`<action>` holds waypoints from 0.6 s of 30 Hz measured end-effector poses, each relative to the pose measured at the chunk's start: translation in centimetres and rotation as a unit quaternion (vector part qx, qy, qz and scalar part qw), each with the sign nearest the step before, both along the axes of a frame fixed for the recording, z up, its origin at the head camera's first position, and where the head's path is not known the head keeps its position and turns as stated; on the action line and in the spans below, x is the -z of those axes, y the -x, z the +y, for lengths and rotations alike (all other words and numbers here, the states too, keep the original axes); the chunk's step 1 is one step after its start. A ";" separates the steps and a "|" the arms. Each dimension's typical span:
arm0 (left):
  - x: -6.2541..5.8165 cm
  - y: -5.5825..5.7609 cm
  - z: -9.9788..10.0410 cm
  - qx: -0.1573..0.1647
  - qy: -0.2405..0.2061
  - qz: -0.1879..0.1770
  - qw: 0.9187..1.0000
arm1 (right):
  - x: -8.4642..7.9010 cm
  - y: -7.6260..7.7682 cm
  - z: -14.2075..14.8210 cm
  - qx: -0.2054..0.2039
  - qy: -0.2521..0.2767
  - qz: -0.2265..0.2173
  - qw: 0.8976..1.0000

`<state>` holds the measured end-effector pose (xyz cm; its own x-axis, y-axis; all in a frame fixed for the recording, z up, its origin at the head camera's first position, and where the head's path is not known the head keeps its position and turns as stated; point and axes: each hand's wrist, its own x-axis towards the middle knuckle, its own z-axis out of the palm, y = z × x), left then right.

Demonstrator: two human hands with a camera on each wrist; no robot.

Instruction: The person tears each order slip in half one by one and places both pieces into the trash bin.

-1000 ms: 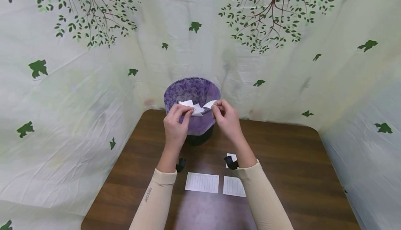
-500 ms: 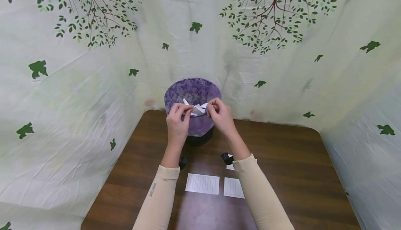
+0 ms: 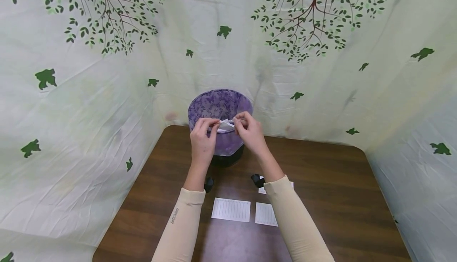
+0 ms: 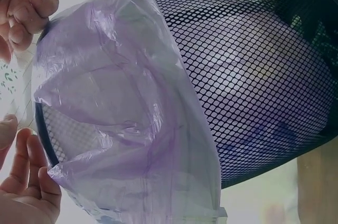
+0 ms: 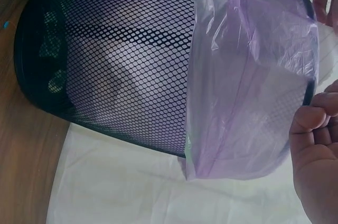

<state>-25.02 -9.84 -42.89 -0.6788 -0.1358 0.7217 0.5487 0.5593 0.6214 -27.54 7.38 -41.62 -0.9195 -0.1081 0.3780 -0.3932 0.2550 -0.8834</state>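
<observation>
I find the left hand (image 3: 202, 140) and right hand (image 3: 251, 132) pinching paper (image 3: 225, 127) over the near rim of the bin (image 3: 228, 160), by the table's (image 3: 314, 167) far edge, where a slack pinch could spill scraps outside.

Mesh bin (image 4: 253, 86), purple liner (image 4: 127, 86) — both hands (image 4: 29, 197) (image 4: 31, 2) near
</observation>
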 end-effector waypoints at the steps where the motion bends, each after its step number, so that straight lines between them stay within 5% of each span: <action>1: 0.0 0.0 0.0 0.001 -0.002 0.003 1.000 | 0.0 0.0 0.0 0.000 -0.002 0.000 1.000; 18: -0.6 -0.8 0.0 0.013 -0.016 0.008 1.000 | -0.2 -0.8 0.1 -0.005 -0.028 0.008 1.000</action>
<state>-24.21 -9.82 -42.34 -0.6712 -0.1415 0.7277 0.5730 0.5238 0.6304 -26.73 7.47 -41.39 -0.9121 -0.1393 0.3856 -0.4100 0.3000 -0.8613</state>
